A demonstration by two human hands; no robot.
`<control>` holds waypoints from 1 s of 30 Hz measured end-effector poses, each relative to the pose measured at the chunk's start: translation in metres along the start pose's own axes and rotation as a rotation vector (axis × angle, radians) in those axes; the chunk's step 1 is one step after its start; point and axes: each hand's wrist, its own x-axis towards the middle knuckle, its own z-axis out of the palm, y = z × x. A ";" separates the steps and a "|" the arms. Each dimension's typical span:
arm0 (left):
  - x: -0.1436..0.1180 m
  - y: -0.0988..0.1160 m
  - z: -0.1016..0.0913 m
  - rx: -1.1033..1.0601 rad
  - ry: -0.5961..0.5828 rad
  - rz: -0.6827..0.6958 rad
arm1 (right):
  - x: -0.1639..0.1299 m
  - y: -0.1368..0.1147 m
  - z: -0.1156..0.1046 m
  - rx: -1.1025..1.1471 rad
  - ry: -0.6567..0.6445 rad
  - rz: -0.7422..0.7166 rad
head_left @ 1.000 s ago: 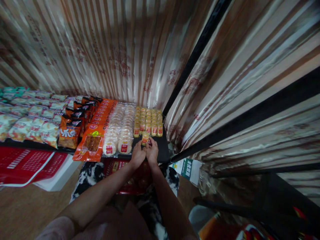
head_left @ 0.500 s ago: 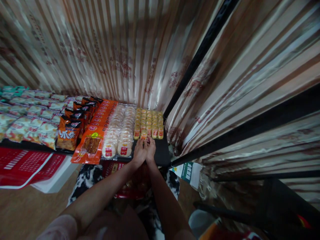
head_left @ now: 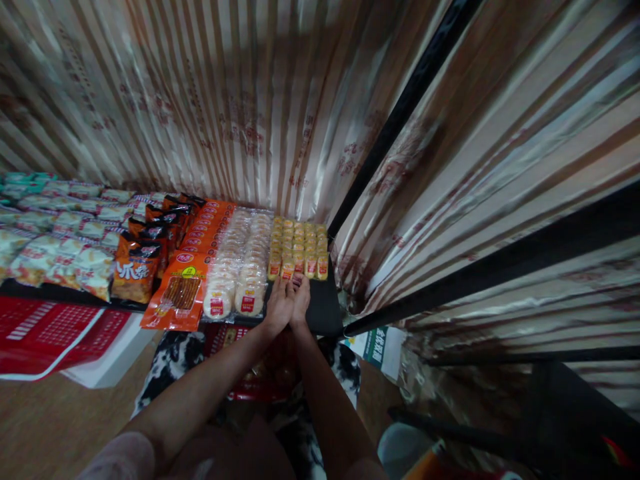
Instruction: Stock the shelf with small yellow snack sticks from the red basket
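Observation:
My left hand and my right hand are side by side, wrists close together, at the front of a block of small yellow-wrapped snack packets. The left fingertips are closed at the lower edge of one yellow snack packet, which sits slightly forward of its neighbours. My right fingers are curled beside them, near the front row; whether they hold anything is hidden. Left of my hands, two rows of round white crackers in clear wrap lean back on the black shelf.
Orange snack bags, brown-and-black bags and white bags line the shelf to the left. Below hangs a red basket. Black poles and a striped curtain enclose the back and right.
The hands stay at the same front spot, the right fingers shifting slightly. The forward yellow packet shows a little more clearly above the left fingertips. The view shifts very slightly.

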 end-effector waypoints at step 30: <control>-0.003 -0.010 0.002 -0.044 -0.052 0.096 | -0.004 -0.003 -0.006 -0.221 -0.092 -0.151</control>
